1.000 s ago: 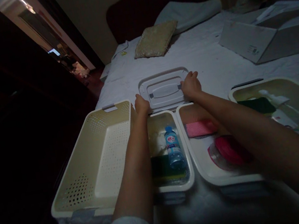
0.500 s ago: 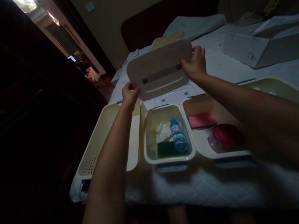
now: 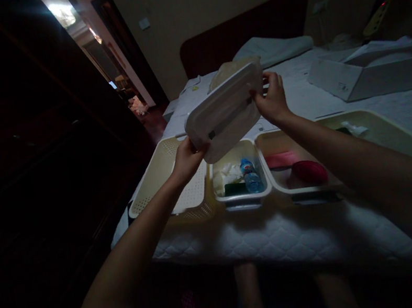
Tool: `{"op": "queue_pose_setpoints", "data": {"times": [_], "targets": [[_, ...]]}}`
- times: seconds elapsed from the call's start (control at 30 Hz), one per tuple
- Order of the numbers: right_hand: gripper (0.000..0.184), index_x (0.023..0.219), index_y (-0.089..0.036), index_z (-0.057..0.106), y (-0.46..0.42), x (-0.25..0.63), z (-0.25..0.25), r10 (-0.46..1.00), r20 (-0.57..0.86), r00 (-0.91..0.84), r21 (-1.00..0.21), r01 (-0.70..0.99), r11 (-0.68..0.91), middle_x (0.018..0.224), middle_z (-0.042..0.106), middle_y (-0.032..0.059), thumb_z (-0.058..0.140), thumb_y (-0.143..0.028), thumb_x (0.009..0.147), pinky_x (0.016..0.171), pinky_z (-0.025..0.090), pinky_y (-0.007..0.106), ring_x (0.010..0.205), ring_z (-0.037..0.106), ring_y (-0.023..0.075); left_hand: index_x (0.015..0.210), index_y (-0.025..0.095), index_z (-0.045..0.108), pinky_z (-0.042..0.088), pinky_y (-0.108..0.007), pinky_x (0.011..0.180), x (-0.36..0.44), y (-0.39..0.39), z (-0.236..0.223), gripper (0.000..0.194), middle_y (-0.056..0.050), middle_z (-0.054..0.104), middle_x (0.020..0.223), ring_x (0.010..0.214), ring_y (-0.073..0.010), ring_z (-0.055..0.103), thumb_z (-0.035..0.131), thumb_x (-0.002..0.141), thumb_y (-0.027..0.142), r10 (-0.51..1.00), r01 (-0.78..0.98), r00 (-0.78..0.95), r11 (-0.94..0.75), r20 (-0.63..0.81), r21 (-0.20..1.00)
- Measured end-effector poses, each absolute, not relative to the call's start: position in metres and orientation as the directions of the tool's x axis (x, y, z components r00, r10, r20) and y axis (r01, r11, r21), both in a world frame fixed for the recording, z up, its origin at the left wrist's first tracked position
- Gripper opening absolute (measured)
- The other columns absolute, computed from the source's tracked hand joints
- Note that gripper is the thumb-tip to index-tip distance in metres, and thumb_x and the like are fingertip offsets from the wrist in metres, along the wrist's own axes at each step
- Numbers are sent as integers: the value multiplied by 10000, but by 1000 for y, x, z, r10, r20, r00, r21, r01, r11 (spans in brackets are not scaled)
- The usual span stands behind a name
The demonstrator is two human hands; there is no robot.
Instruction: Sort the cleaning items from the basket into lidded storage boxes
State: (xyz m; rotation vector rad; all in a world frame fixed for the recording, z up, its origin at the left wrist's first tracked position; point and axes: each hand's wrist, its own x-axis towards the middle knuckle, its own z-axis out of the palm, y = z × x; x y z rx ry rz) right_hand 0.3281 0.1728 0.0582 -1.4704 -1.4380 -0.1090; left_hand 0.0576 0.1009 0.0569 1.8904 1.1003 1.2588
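Both hands clamp tilted lid (image 3: 225,113): left hand (image 3: 186,158), right hand (image 3: 271,100); lid hides box's (image 3: 240,177) back.

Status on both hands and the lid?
Left hand and right hand grip the white lid at its ends. Lid tilted, raised above the open box. Nothing blocking.

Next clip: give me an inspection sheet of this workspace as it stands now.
Surface: bed with white quilted cover.
Job's things: white lid held tilted in the air above the small box, which holds a blue bottle.
Clutter: perforated basket, tray with pink and red items, cardboard box, pillows.
Grippers: left hand and right hand each grip a lid end.
Cables: nothing seen.
Surroundings: dim room, dark headboard, lit doorway.
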Motion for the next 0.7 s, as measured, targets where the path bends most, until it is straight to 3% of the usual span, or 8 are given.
{"op": "queue_pose_setpoints", "data": {"times": [0.1,0.2,0.27,0.37,0.4,0.5,0.57,0.7], "targets": [[498,1286,-185,428,183,328,45,682,657,320,-695,608,385,1295,467,159,598,-283,828,955,473,421,1147,526,244,828,142,598,522,-281,659,54,100,44,195,-59,697,814,723,-168,646,674,754,306,830,427,176,-549,530,718],[520,1213,-208,466,183,323,40,743,555,374,-806,464,368,1237,519,125,662,-257,734,954,483,443,1083,564,243,814,145,607,471,-242,572,50,95,37,206,-53,681,753,658,-145,619,592,847,348,737,554,257,-643,626,529],[455,1151,-233,479,177,317,41,816,398,418,-905,321,278,1174,554,92,640,-246,725,914,507,467,1029,594,240,832,144,614,465,-242,583,49,90,35,218,-69,685,777,680,-149,627,519,899,328,673,641,334,-676,660,365],[171,985,-228,494,163,309,49,903,72,423,-993,-56,105,1028,589,69,496,-274,821,802,558,442,873,642,215,855,142,614,452,-255,581,50,80,32,222,-87,690,800,672,-161,633,454,928,278,631,755,422,-642,651,133],[122,941,-221,488,158,306,53,915,-27,403,-980,-189,55,981,591,74,446,-297,855,765,569,421,827,649,209,864,144,613,442,-255,567,51,77,31,220,-88,690,799,661,-163,632,440,932,263,633,783,441,-618,636,72],[246,907,-220,474,144,299,60,930,-213,300,-889,-455,-56,867,598,87,343,-427,920,679,580,395,778,654,221,923,152,611,426,-252,543,52,71,28,189,-86,699,827,676,-172,644,428,922,198,659,828,489,-558,571,-65],[278,910,-230,494,137,294,60,961,-197,193,-857,-510,-73,827,613,78,342,-463,922,674,582,388,778,649,219,941,155,610,439,-254,551,53,69,26,175,-86,706,862,712,-180,655,441,896,152,671,831,523,-540,526,-136],[82,871,-242,526,137,285,52,982,-124,143,-909,-413,-55,745,616,35,500,-298,819,676,588,360,748,638,207,937,150,621,490,-279,596,58,66,21,205,-98,714,917,770,-196,664,428,883,105,624,774,621,-584,475,-245]]}}
